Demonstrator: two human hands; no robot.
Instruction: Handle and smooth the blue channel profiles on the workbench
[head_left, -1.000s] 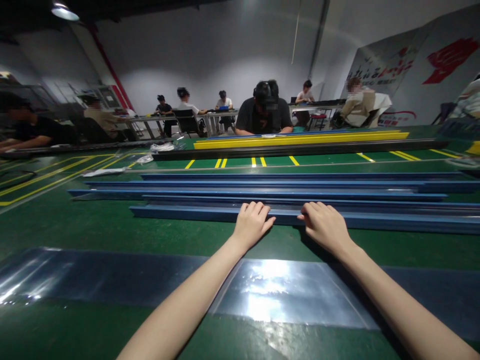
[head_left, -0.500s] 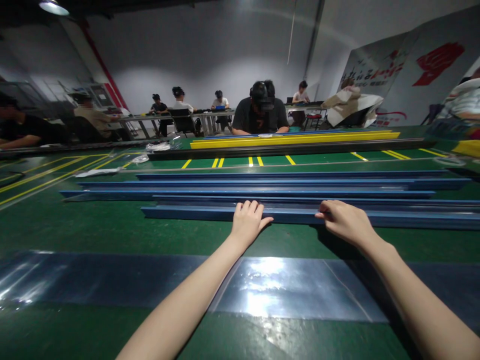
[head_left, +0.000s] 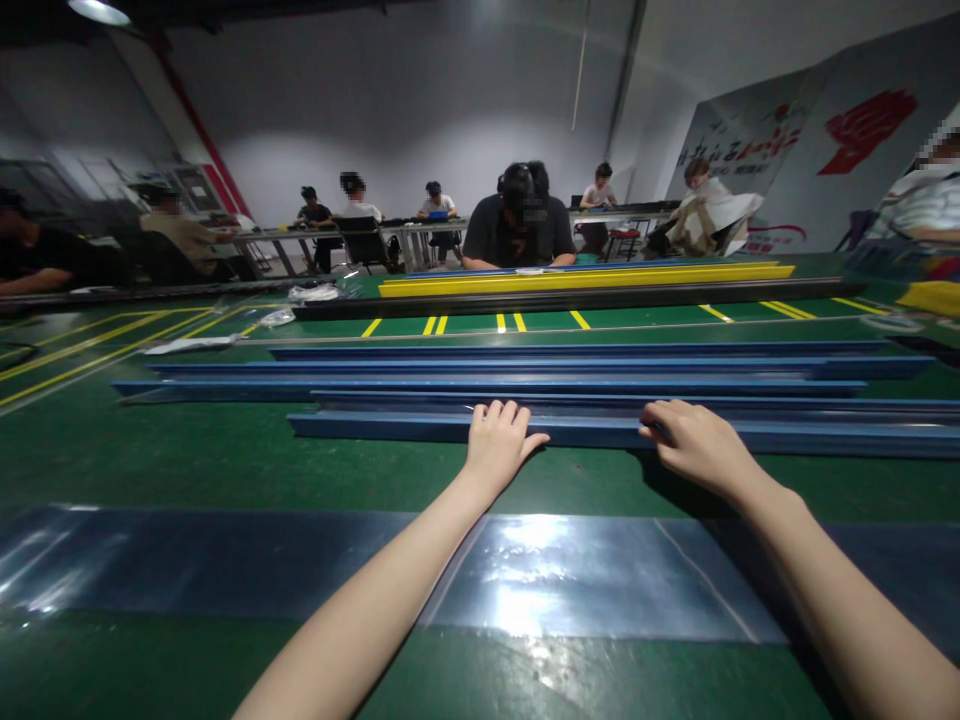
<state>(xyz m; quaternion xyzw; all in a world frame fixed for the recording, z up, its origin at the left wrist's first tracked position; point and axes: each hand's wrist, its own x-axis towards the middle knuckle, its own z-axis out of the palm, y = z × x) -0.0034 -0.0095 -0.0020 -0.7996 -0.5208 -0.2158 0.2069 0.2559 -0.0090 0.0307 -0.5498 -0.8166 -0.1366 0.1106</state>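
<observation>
A long blue channel strip (head_left: 390, 428) lies across the green table in front of me. My left hand (head_left: 499, 438) rests on its near wall, fingers draped over the rim and thumb stretched out sideways. Farther right, my right hand (head_left: 694, 445) has its fingers curled closed at the same near wall; its fingertips are partly hidden. Inside the channel runs a glossy lining, and a thin pale sliver shows beside my left fingers. Closer to me, a wide, shiny clear plastic strip (head_left: 600, 580) lies flat beneath my forearms.
Several more blue channel strips (head_left: 225, 388) lie parallel just beyond. Behind them are a yellow strip (head_left: 585, 281) and a black strip (head_left: 570, 297), with crumpled plastic (head_left: 315, 293) to their left. A person (head_left: 517, 220) sits across the table (head_left: 150, 460); others sit farther back.
The near blue channel has shifted slightly right relative to the strips behind it, and both hands have moved a little right along with it. Their grips look the same.
</observation>
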